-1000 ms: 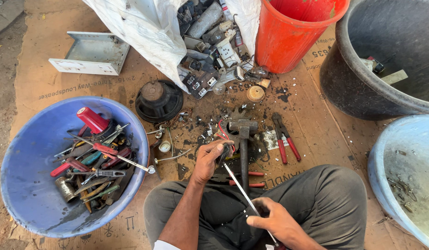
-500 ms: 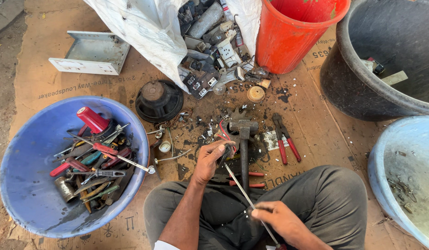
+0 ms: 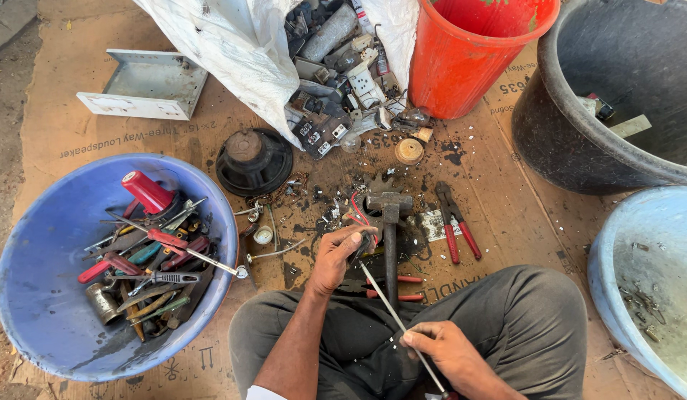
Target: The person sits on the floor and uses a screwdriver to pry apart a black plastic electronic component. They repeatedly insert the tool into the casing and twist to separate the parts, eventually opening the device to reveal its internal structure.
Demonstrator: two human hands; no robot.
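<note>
My left hand still pinches a small part beside the hammer; my right hand, slid lower, grips the thin rod.

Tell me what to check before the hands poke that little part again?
1. Left hand gripping the small part: ok, fingers pinch it.
2. Right hand gripping the thin metal rod: ok.
3. Rod tip meeting the part: cannot tell, fingers hide it.
4. Hammer clear of the hands: not ok, it lies right beside the left hand.
5. Red-handled pliers out of the way: ok, lying apart on the cardboard.
6. Floor free of sharp bits: not ok, small scraps lie scattered around the hammer.
</note>
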